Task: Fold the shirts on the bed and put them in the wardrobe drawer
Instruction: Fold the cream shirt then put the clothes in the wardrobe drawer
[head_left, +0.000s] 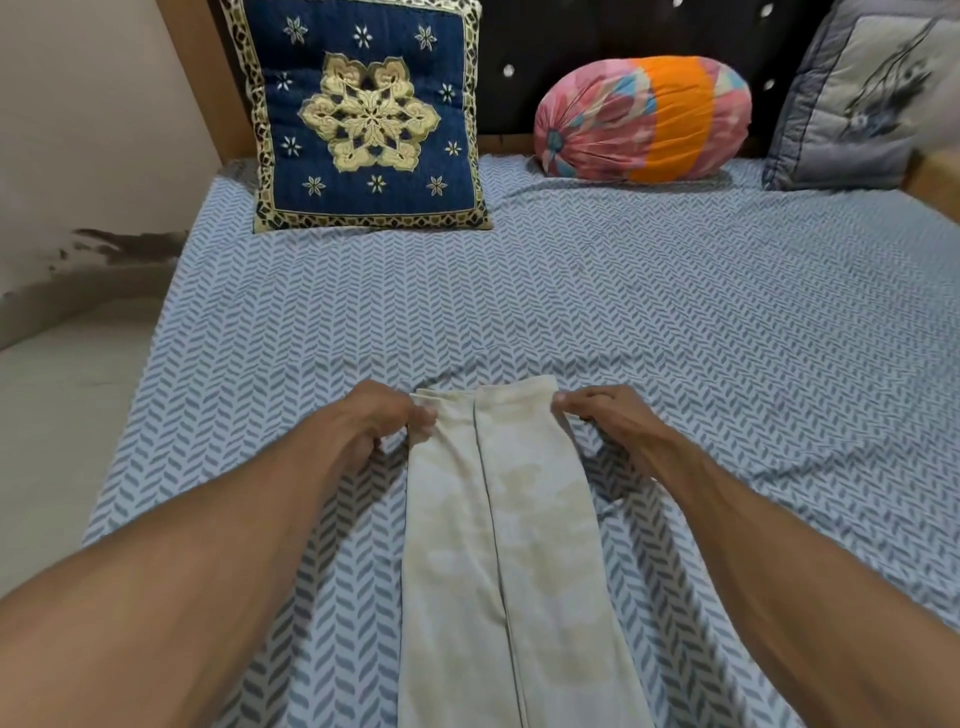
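A pale cream shirt (498, 545), folded into a long narrow strip, is being held flat on the blue-and-white herringbone bedsheet (727, 322). Its far corners are being pinched: left corner by the left hand (382, 423), right corner by the right hand (605, 418), fingers curled. Bare sheet is lying open beyond, bounded by a navy embroidered cushion (363, 114), an orange-pink bolster (644, 119), and a grey pillow (857, 98).

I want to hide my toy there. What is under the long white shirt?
Under the shirt is the bed sheet, which shows all round it. The left hand and right hand pinch its far corners. Whatever lies directly beneath the cloth is covered.
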